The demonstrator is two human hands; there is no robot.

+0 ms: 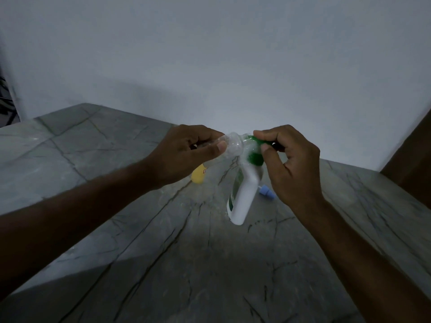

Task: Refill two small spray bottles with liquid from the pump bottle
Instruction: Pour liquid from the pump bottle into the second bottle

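Observation:
My left hand (pixel 186 152) holds a small clear spray bottle (pixel 233 144) tilted sideways, its open neck pointing right at the green pump head (pixel 255 152). The white pump bottle (pixel 245 197) stands on the marble table (pixel 116 206) with a green label on its side. My right hand (pixel 289 159) has thumb and fingers curled round the green pump head from above. A yellow small bottle (pixel 198 177) lies on the table behind my left hand, mostly hidden. A blue spray cap (pixel 267 193) lies on the table just right of the pump bottle.
A plain white wall (pixel 233 66) rises right behind the table's far edge. A dark brown panel (pixel 410 159) stands at the right edge. The light is dim.

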